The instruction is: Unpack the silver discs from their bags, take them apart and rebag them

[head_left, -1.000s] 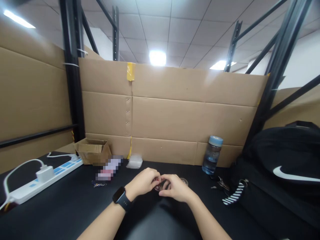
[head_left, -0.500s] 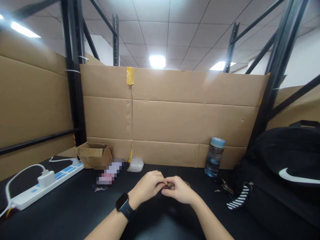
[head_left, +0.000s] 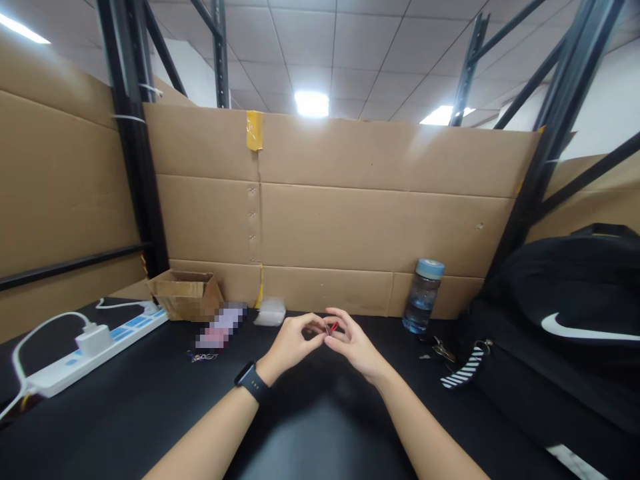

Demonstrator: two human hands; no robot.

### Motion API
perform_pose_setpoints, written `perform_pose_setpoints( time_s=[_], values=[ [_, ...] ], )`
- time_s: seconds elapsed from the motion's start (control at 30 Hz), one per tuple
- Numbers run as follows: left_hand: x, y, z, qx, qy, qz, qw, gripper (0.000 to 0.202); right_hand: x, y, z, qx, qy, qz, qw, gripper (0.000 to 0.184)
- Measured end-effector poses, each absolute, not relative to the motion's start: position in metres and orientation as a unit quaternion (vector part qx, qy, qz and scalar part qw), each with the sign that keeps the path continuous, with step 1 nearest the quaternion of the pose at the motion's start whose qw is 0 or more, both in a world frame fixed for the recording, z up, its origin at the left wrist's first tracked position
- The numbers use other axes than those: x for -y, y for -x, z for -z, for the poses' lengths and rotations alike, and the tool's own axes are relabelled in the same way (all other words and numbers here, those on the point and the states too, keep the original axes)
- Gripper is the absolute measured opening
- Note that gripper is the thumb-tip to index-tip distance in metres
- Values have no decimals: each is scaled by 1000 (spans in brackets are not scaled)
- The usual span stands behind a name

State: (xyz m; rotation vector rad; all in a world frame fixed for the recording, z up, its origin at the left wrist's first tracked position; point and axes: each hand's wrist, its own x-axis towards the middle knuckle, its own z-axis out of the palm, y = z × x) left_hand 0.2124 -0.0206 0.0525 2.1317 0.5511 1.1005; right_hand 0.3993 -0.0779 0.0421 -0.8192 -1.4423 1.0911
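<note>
Black worktop (head_left: 175, 427) below, cardboard wall (head_left: 335, 230) behind, ceiling light (head_left: 311, 104) glaring: over that surface, my right hand (head_left: 357, 347) has fingers grasping a small red item (head_left: 334, 327); my left hand (head_left: 290, 343) meets it, grip unclear to me.

One small red item (head_left: 334, 327), slim, with a thin, pale, line-like part beside it. Located between the fingers of the left hand (head_left: 293, 343) and right hand (head_left: 357, 347), over the black surface (head_left: 320, 433). Partly covered by fingers; set at a slant. Exact form and which hand grips it: indeterminable.
</note>
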Motion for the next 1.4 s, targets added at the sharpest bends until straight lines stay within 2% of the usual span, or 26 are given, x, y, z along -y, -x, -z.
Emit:
perform_pose_setpoints(
  time_s=[0.13,0.23,0.53,0.77,0.87,0.97,1.07,1.2,1.4],
  values=[
    [16,-218,-41,-209,-784,-427,398,11,81,-393,-43,631,371,-443,517,51],
    [12,-220,-36,-219,-771,-433,412,11,79,-392,-44,643,381,-429,507,50],
    [14,-215,-40,-222,-796,-426,369,21,79,-397,-45,641,380,-423,516,51],
    [11,-216,-39,-236,-795,-422,366,11,77,-391,-38,639,387,-428,508,54],
    [2,-204,-44,-261,-820,-399,316,9,72,-398,-38,640,403,-399,519,52],
    [-13,-185,-49,-302,-847,-369,234,13,65,-423,-39,657,462,-292,519,49],
    [-25,-170,-51,-307,-878,-295,217,16,61,-458,-37,695,549,-177,430,45],
    [-34,-165,-45,-295,-910,-221,189,16,63,-493,-35,705,605,-188,320,39],
    [-44,-166,-32,-292,-921,-214,147,16,68,-501,-40,714,623,-190,259,47]
  ],
)
